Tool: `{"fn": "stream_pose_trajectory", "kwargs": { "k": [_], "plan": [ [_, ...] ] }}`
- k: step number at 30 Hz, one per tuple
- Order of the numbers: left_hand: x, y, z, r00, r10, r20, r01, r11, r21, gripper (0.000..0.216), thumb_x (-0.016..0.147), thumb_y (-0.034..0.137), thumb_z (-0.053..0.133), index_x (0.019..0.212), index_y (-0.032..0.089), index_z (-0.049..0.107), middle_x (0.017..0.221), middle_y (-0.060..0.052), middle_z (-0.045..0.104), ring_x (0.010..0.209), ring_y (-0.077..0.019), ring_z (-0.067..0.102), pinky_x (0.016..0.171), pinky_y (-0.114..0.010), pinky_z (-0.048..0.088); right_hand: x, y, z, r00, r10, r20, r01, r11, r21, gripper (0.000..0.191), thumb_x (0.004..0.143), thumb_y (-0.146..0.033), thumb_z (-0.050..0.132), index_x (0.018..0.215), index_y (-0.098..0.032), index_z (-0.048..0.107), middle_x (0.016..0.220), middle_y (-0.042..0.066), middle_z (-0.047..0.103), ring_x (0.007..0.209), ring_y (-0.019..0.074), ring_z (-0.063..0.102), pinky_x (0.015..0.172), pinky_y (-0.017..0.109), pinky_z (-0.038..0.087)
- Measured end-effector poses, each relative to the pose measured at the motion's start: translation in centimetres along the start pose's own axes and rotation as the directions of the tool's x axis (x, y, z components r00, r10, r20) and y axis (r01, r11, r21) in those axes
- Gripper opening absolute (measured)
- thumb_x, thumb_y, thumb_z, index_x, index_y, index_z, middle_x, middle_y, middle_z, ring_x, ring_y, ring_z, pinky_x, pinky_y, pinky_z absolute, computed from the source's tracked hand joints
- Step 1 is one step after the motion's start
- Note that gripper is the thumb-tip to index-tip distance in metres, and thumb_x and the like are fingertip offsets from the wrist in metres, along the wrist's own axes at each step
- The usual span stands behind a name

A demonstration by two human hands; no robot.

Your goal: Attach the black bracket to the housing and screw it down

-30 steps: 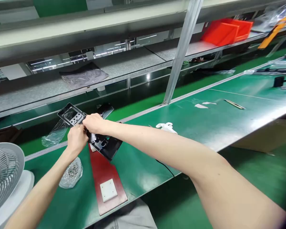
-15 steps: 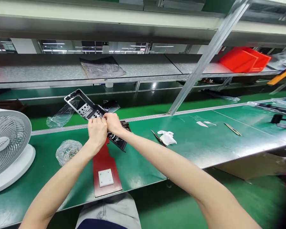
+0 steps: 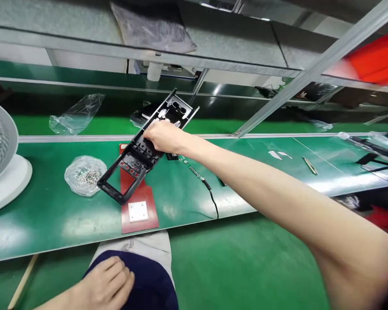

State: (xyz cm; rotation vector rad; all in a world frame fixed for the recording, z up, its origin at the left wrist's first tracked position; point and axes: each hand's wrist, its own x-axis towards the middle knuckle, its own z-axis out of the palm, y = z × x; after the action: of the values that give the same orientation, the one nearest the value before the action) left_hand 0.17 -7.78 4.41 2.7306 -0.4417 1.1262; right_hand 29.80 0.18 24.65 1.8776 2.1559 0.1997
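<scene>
1 black frame (image 3: 139, 157), 1 red plate (image 3: 139, 202), 1 fan (image 3: 0, 159), 2 clear bags (1 w/ screws) (image 3: 84, 175).

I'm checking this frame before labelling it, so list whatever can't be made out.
- Head view: the right hand covers the middle of the black frame, so its grip there is hidden.
- Bag of small parts: pieces too small to identify.
- Fan: cut off by the left edge.
- Red bin: cut off by the right edge.
- Left hand: rests on dark cloth; palm hidden.
</scene>
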Motion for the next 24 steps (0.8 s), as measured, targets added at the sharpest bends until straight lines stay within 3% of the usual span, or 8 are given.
{"fn": "stream_pose_trajectory", "kwargs": {
  "k": [3,7,11,17,20,24],
  "plan": [
    [-5.1,-0.1,0.7,0.974,-0.22,0.053,0.221,0.975,-0.001,0.027,0.083,-0.003,0.039,0.099,0.003,0.059,0.082,-0.01,0.06,0.074,-0.0198,0.057,0.068,-0.036,0.05,0.8,-1.2,1.9,0.971,-0.193,0.14,0.209,0.972,-0.108,0.023,0.086,-0.003,0.047,0.102,-0.006,0.063,0.096,0.012,0.059,0.084,0.0204,0.055,0.065,0.028,0.032],
    [-7.2,-1.5,-0.2,0.933,-0.36,-0.005,0.359,0.928,0.1,0.021,0.077,-0.006,0.055,0.096,0.002,0.058,0.086,-0.011,0.06,0.078,-0.0199,0.055,0.071,-0.034,0.044,2.4,-2.7,4.8,0.905,-0.341,0.253,0.373,0.923,-0.093,0.025,0.088,-0.003,0.045,0.106,-0.007,0.062,0.097,0.011,0.059,0.082,0.0186,0.054,0.061,0.027,0.03],
    [-6.3,-2.5,-1.0,0.918,-0.392,-0.06,0.396,0.901,0.178,0.025,0.071,-0.009,0.063,0.093,0.0,0.058,0.085,-0.012,0.061,0.077,-0.0204,0.056,0.069,-0.033,0.043,3.8,-3.7,7.2,0.863,-0.404,0.305,0.444,0.893,-0.075,0.025,0.09,-0.003,0.041,0.105,-0.008,0.061,0.094,0.01,0.058,0.082,0.019,0.053,0.061,0.028,0.031],
    [-4.6,-4.0,-0.7,0.913,-0.4,-0.083,0.408,0.893,0.188,0.031,0.064,-0.01,0.069,0.091,0.0,0.058,0.081,-0.011,0.062,0.072,-0.0182,0.056,0.067,-0.033,0.046,4.8,-3.8,9.8,0.789,-0.515,0.334,0.555,0.831,-0.029,0.03,0.096,-0.007,0.033,0.111,-0.009,0.058,0.105,0.01,0.054,0.095,0.0202,0.049,0.079,0.033,0.04],
    [-3.0,-4.8,-0.2,0.891,-0.446,-0.087,0.454,0.881,0.133,0.028,0.067,-0.009,0.068,0.092,0.0,0.059,0.084,-0.012,0.062,0.076,-0.0183,0.057,0.071,-0.033,0.049,4.9,-3.6,10.3,0.818,-0.481,0.316,0.518,0.854,-0.042,0.035,0.098,-0.008,0.025,0.113,-0.007,0.056,0.106,0.011,0.053,0.096,0.0219,0.048,0.082,0.035,0.04],
    [0.1,-5.1,0.7,0.861,-0.504,-0.065,0.508,0.859,0.061,0.029,0.08,0.01,0.066,0.105,-0.002,0.058,0.106,-0.019,0.06,0.102,-0.0272,0.056,0.087,-0.043,0.05,4.2,-4.7,10.5,0.886,-0.37,0.28,0.382,0.924,0.014,0.032,0.097,-0.009,0.028,0.111,-0.009,0.056,0.102,0.01,0.053,0.095,0.0232,0.049,0.077,0.035,0.04]
  ]
}}
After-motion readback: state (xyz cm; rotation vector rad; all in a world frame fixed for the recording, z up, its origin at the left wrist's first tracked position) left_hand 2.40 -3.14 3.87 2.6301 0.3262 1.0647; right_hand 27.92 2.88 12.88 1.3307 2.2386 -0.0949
